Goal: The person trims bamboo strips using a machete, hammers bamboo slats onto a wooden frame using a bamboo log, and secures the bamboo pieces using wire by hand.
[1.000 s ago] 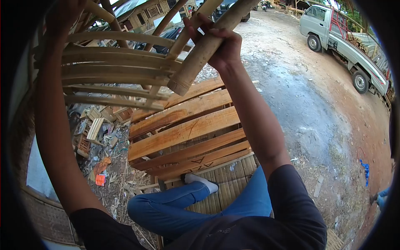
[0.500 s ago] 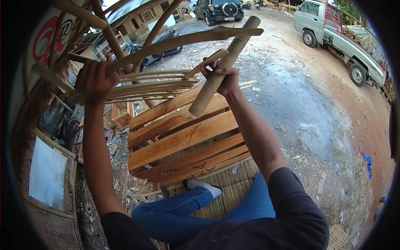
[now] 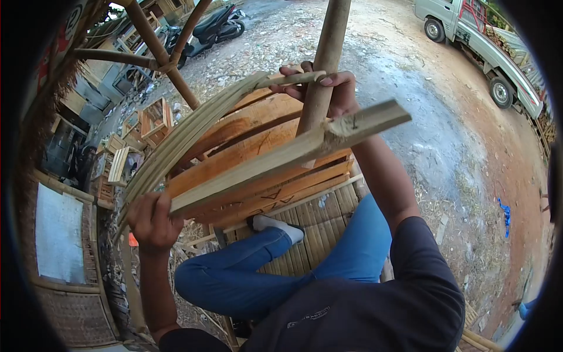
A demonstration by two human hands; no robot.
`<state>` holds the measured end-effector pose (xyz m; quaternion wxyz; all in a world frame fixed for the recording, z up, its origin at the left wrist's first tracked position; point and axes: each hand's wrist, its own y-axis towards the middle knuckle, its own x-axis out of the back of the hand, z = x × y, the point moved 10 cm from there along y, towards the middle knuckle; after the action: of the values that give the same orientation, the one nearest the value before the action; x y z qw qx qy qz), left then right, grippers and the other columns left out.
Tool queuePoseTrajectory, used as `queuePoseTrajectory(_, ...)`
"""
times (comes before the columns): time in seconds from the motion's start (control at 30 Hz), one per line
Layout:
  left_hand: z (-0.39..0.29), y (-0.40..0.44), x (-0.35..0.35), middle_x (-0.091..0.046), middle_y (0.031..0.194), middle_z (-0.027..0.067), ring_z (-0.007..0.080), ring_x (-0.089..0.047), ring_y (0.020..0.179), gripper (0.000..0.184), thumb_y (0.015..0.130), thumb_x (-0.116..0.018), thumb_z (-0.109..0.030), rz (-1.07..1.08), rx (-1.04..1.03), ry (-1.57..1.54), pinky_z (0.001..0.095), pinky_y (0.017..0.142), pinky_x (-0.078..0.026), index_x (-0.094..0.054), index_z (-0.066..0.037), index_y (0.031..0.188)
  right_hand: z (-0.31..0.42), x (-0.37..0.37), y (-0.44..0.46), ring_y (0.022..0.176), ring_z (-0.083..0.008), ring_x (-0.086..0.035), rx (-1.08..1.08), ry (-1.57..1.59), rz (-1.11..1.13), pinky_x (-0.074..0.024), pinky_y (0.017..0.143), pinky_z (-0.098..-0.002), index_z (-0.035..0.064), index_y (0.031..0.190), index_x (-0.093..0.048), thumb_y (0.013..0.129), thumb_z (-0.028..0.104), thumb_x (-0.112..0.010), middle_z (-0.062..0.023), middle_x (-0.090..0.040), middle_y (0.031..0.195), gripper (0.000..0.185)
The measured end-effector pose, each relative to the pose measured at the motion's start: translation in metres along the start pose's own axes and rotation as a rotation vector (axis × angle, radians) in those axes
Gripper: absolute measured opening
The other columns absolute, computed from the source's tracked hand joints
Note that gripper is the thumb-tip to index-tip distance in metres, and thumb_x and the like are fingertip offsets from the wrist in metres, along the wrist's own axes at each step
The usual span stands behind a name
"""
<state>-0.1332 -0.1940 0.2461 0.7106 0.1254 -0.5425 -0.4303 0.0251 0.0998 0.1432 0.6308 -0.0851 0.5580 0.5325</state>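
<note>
A bamboo frame of a round pole [image 3: 329,56], a bent split bamboo piece [image 3: 252,167] and a bundle of thin curved slats [image 3: 187,126] hangs in front of me. My left hand [image 3: 155,220] is closed round the near left end of the split piece. My right hand [image 3: 325,88] wraps round the upper part of the pole, its fingers at the slats' far end. The split piece crosses in front of the pole and shows its hollow inner side at the right end. Behind the frame stands a slatted wooden crate [image 3: 252,126] with dark letters.
My crossed legs [image 3: 246,293] rest on a bamboo slat platform [image 3: 311,246]. Bamboo posts [image 3: 149,38] rise at upper left, near small wooden crates [image 3: 155,120]. A motorbike [image 3: 214,26] stands beyond them. A pickup truck [image 3: 481,50] is at upper right.
The frame has turned and come lower and closer, its split piece now slanting across the crate. My left hand has moved down with it. My right hand has shifted slightly up and right.
</note>
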Motion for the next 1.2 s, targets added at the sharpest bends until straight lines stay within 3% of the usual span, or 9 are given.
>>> queuePoseTrajectory(0.13, -0.036, -0.038, -0.021, -0.055, 0.075, 0.0132, 0.0299, -0.059, 0.065, 0.027, 0.066, -0.068, -0.002, 0.086, 0.012, -0.142, 0.0389, 0.057, -0.047, -0.062, 0.002, 0.092, -0.006, 0.001, -0.021, 0.131, -0.0612, -0.037, -0.003, -0.168, -0.107, -0.0526, 0.106, -0.0459, -0.0033, 0.097, -0.059, 0.066, 0.011, -0.056, -0.0281, -0.047, 0.14, 0.034)
queuePoseTrajectory(0.23, -0.055, -0.066, -0.036, -0.054, 0.075, 0.0129, 0.0281, -0.059, 0.064, 0.027, 0.067, -0.065, 0.0, 0.067, -0.017, -0.144, 0.0388, 0.056, -0.046, -0.062, 0.002, 0.094, -0.015, -0.008, -0.025, 0.133, -0.0597, -0.035, -0.041, -0.303, 0.025, -0.0479, 0.11, -0.0491, -0.001, 0.1, -0.06, 0.064, 0.018, -0.056, -0.028, -0.046, 0.142, 0.041)
queuePoseTrajectory(0.47, -0.073, -0.081, -0.066, -0.055, 0.077, 0.01, 0.0268, -0.061, 0.068, 0.027, 0.088, -0.063, -0.028, 0.034, 0.049, -0.075, 0.0375, 0.058, -0.047, -0.062, -0.002, 0.095, -0.018, 0.017, -0.055, 0.137, -0.0573, -0.032, 0.012, -0.294, -0.059, -0.0508, 0.107, -0.0459, -0.0039, 0.101, -0.058, 0.064, 0.017, -0.056, -0.0312, -0.033, 0.15, 0.042)
queuePoseTrajectory(0.6, -0.088, -0.085, -0.095, -0.056, 0.075, 0.0084, 0.0264, -0.061, 0.066, 0.036, 0.094, -0.06, -0.039, 0.071, 0.134, -0.158, 0.0382, 0.058, -0.049, -0.063, -0.003, 0.094, -0.011, 0.042, -0.072, 0.135, -0.0568, -0.035, 0.057, -0.233, -0.228, -0.0505, 0.108, -0.0425, -0.0086, 0.133, -0.047, 0.064, 0.014, -0.056, -0.0434, -0.028, 0.145, 0.073)
queuePoseTrajectory(0.73, -0.099, -0.086, -0.108, -0.056, 0.075, 0.0082, 0.0263, -0.061, 0.065, 0.048, 0.098, -0.053, -0.049, 0.052, 0.148, -0.174, 0.0379, 0.056, -0.049, -0.064, -0.003, 0.092, -0.01, 0.059, -0.074, 0.135, -0.0567, -0.036, 0.072, -0.171, -0.295, -0.052, 0.106, -0.0423, -0.0112, 0.137, -0.042, 0.077, 0.021, -0.061, -0.0459, -0.034, 0.138, 0.071)
queuePoseTrajectory(0.77, -0.1, -0.085, -0.109, -0.057, 0.075, 0.0082, 0.0262, -0.061, 0.065, 0.05, 0.099, -0.051, -0.051, 0.042, 0.135, -0.17, 0.0378, 0.055, -0.049, -0.064, -0.003, 0.092, -0.008, 0.063, -0.073, 0.133, -0.0577, -0.037, 0.084, -0.17, -0.305, -0.054, 0.104, -0.0419, -0.013, 0.127, -0.05, 0.083, 0.021, -0.062, -0.0446, -0.036, 0.137, 0.056)
queuePoseTrajectory(0.9, -0.094, -0.087, -0.118, -0.057, 0.075, 0.0084, 0.0259, -0.061, 0.064, 0.057, 0.099, -0.047, -0.056, 0.005, 0.154, -0.14, 0.0367, 0.055, -0.049, -0.065, -0.002, 0.092, -0.001, 0.07, -0.058, 0.13, -0.0585, -0.041, 0.109, -0.168, -0.324, -0.0582, 0.098, -0.0384, -0.0134, 0.104, -0.059, 0.081, 0.013, -0.067, -0.0404, -0.041, 0.134, 0.036)
queuePoseTrajectory(1.03, -0.093, -0.081, -0.119, -0.059, 0.076, 0.0111, 0.0286, -0.062, 0.065, 0.051, 0.101, -0.047, -0.048, -0.007, 0.202, -0.116, 0.0398, 0.057, -0.049, -0.065, -0.001, 0.093, 0.012, 0.066, -0.043, 0.122, -0.049, -0.053, 0.103, -0.326, -0.325, -0.0565, 0.101, -0.0397, -0.0114, 0.102, -0.061, 0.079, 0.011, -0.066, -0.0316, -0.052, 0.121, 0.033)
queuePoseTrajectory(1.2, -0.09, -0.077, -0.125, -0.059, 0.076, 0.0111, 0.0286, -0.062, 0.066, 0.049, 0.1, -0.048, -0.047, -0.051, 0.239, -0.077, 0.0395, 0.057, -0.049, -0.065, -0.001, 0.093, 0.019, 0.043, -0.015, 0.12, -0.0456, -0.055, 0.034, -0.405, -0.207, -0.0529, 0.105, -0.0404, -0.0108, 0.112, -0.057, 0.078, 0.012, -0.065, -0.0341, -0.05, 0.125, 0.042)
